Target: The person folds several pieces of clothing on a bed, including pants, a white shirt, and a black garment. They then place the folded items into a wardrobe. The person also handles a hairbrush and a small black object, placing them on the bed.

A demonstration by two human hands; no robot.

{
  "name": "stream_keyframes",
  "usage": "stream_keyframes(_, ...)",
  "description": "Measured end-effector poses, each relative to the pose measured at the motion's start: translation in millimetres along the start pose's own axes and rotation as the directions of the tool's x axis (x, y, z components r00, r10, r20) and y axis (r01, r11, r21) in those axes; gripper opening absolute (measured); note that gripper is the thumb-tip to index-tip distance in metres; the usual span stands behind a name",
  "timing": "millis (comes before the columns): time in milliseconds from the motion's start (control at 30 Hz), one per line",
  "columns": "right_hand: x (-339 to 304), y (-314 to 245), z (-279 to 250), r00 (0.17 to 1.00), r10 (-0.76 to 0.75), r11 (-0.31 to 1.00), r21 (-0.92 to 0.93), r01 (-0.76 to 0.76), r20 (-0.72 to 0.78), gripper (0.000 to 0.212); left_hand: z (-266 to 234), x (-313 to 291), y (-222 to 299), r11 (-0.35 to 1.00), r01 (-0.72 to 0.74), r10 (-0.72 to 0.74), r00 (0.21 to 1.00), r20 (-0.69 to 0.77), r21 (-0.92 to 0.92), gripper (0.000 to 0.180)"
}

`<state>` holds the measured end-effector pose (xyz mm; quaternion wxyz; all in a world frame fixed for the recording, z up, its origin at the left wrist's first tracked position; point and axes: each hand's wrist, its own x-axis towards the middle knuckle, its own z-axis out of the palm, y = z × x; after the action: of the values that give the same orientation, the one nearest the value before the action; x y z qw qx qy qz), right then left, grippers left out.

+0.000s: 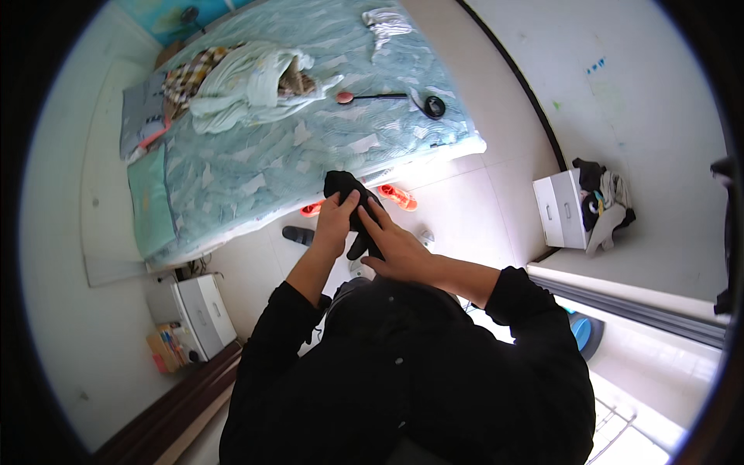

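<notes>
In front of my torso, a small black cloth item [339, 183] is bunched or folded between my hands; its exact kind cannot be made out. My left hand [333, 226] grips it from the left, with the thumb over its upper side. From the right, my right hand [397, 246] has its fingers stretched across the dark fabric and its thumb lower down, against the part that hangs toward me. Parts of the cloth are covered by my fingers. Both hands are in the air just short of the bed's near edge.
Ahead stands a bed [271, 167] with a rumpled pale green garment [248, 89], a long-handled black tool [380, 97] and a white striped cloth [386, 27]. Orange shoes [397, 197] and a dark slipper [297, 235] lie on the floor. White cabinets stand left [203, 314] and right [559, 211].
</notes>
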<state>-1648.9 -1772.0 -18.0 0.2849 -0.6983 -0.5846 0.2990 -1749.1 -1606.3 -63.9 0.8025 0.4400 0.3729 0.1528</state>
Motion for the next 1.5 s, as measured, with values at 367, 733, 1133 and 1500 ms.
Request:
stream_keyframes(367, -102, 189, -123, 0.986, 0.135, 0.958, 0.265, -0.107, -0.093, 0.028, 163, 57, 84, 0.882, -0.24, 0.084, 0.927, 0.366, 0.405, 0.028)
stream_keyframes(733, -171, 302, -300, 0.875, 0.279, 0.958, 0.183, -0.223, -0.396, 0.11, 387, 92, 152, 0.367, -0.578, -0.316, 0.659, 0.683, 0.728, 0.023)
stream_keyframes(1133, -210, 418, -450, 0.918, 0.393, 0.565, 0.777, -0.279, 0.043, 0.046, 561, 256, 148, 0.778, -0.426, -0.234, 0.484, 0.843, 0.461, 0.066)
stream_keyframes(1500, -187, 554, -553, 0.785, 0.618, -0.101, 0.984, 0.146, -0.053, 0.053, 633, 458, -57, 0.635, 0.772, -0.436, 0.402, 0.805, -0.041, 0.083)
